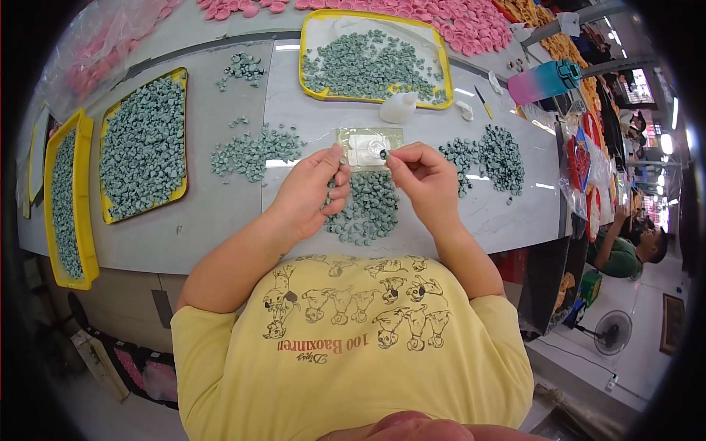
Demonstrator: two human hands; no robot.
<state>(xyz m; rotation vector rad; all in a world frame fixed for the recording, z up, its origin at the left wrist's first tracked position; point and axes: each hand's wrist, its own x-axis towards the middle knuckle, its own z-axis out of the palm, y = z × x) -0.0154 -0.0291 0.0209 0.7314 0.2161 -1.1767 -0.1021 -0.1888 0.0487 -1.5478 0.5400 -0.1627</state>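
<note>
My left hand is closed, with a small green piece at its thumb and fingertips. Opposite it, my right hand pinches a small dark green piece. Both hands hover at the near side of a flat greenish pad, which carries a white square and a round see-through spot. Just below the pad, between my forearms, lies a pile of small green pieces. A white squeeze bottle stands behind the pad.
Yellow-rimmed trays of green pieces stand at the back and left, with a yellow crate at far left. Loose piles flank my hands. A yellow-handled tool and a pink-blue water bottle lie right.
</note>
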